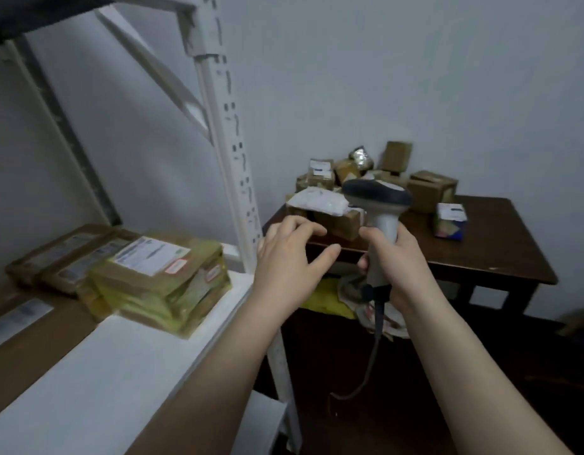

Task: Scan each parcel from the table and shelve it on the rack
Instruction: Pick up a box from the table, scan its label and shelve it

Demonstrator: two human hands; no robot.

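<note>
Now gripping a barcode scanner (384, 224) by its pale handle in the right hand (402, 261), fingers and thumb wrapped round it, dark head uppermost, with a grey cable (372, 359) trailing down from the handle's base. Holding nothing in the left hand (287, 261): fingers spread and lightly bent, hovering just beside the scanner, in front of the near edge of the dark wooden table (500, 244). On that table, pushed toward the wall corner, a heap of parcels (431, 190): mostly small brown cartons, plus a white padded bag (318, 200) at the front left and a blue-and-white packet (449, 221) a little apart at the right. To the left, on a shelf of the white metal rack (234, 178), a yellow-taped parcel (159, 280) with a white label on top, near the shelf's front corner, and just behind it two flat brown parcels (67, 254) lying side by side. Too blurred to read any label.
</note>
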